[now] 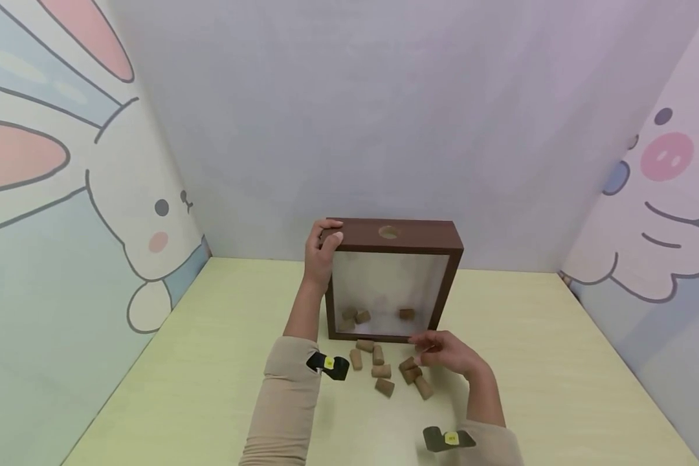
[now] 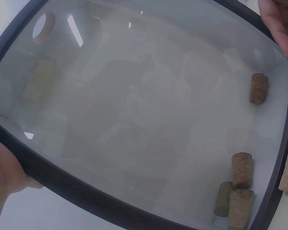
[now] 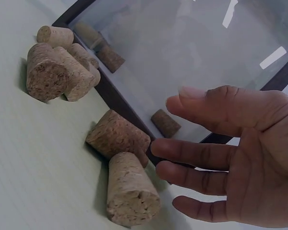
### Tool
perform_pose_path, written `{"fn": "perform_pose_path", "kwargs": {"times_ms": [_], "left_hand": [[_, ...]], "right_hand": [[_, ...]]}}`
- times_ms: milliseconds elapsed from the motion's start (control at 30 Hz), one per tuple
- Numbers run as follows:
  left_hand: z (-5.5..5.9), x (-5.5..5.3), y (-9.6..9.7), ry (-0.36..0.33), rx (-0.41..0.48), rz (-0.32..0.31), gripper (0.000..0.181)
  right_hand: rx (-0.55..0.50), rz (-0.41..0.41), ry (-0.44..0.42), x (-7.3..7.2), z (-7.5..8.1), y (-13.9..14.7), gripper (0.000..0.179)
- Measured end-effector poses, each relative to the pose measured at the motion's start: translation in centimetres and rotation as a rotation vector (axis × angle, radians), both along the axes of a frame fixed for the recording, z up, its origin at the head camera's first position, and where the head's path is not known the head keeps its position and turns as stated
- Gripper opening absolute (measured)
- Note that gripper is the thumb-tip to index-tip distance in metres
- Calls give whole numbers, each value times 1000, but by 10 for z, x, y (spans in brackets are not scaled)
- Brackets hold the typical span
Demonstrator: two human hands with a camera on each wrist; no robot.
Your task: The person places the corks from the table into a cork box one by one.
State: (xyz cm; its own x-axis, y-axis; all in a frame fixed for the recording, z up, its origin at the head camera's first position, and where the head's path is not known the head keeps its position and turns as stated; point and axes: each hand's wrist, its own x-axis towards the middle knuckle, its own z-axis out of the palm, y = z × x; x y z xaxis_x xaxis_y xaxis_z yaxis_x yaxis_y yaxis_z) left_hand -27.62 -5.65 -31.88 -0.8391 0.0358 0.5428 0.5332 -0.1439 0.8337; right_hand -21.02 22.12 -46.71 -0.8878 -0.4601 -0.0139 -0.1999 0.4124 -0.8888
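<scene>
A dark brown wooden cork display box [image 1: 396, 238] with a clear front stands upright, a round hole in its top. My left hand [image 1: 321, 254] grips its upper left corner, fingers and thumb over the top edge. Inside, at the bottom, several corks [image 2: 242, 170] lie on the left and one cork [image 2: 259, 88] on the right. My right hand [image 1: 447, 353] hovers low by the box's lower right corner, its fingers extended and apart, nothing between them. Just beside its fingertips is a small pile of loose corks [image 3: 133, 191] on the table.
More loose corks [image 1: 381, 371] lie on the pale yellow-green table [image 1: 221, 388] in front of the box's left half. A plain pale wall [image 1: 349, 116] rises close behind the box. Panels with a cartoon rabbit [image 1: 134, 213] and a pig [image 1: 646, 213] flank the table.
</scene>
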Motion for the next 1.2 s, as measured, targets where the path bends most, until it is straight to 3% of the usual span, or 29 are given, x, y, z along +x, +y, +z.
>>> {"fn": "perform_pose_path", "kwargs": {"times_ms": [500,933,1200], "left_hand": [[-1,1,1,6,-8,-9,31],[0,2,0,0,-35,12,30],[-19,-21,-1,-5,-4,-8,30]], "right_hand": [[-1,-19,-64,-3,-13,-5,26],[66,-28,-5,-5,-15,-11,16],[72,-59,37,-5,-14,-8,15]]}}
